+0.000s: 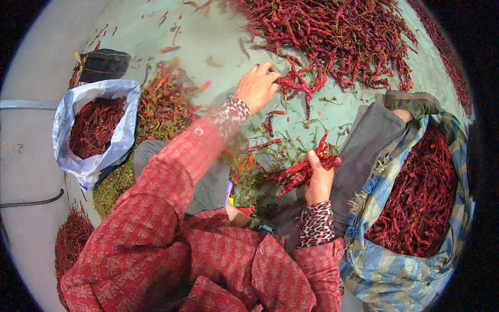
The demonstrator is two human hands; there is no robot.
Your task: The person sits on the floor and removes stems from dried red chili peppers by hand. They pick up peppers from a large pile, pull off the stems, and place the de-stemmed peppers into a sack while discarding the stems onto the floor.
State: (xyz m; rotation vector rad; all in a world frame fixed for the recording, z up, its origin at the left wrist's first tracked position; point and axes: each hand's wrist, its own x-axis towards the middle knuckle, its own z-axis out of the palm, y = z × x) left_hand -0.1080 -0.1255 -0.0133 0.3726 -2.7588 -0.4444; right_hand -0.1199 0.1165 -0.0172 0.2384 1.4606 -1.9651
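Observation:
My left hand (257, 87) reaches to the near edge of a large heap of dried red chilies (332, 36). Its fingers are bent and closed at the tips on a few dried chilies (304, 86) at that edge. Closer to my body, my right hand (319, 182) grips a bunch of dried red chilies (299, 171), with the thumb on top and the pods sticking out on both sides. Between my legs, below the bunch, lie loose chilies and greenish stem scraps (247, 179).
On the right stands a blue-and-white checked sack (400, 273) full of dried chilies, beside my outstretched leg (364, 140). A white sack (62, 135) with darker chilies is on the left, next to mixed chilies and stems (163, 99). A black object (106, 65) lies behind it.

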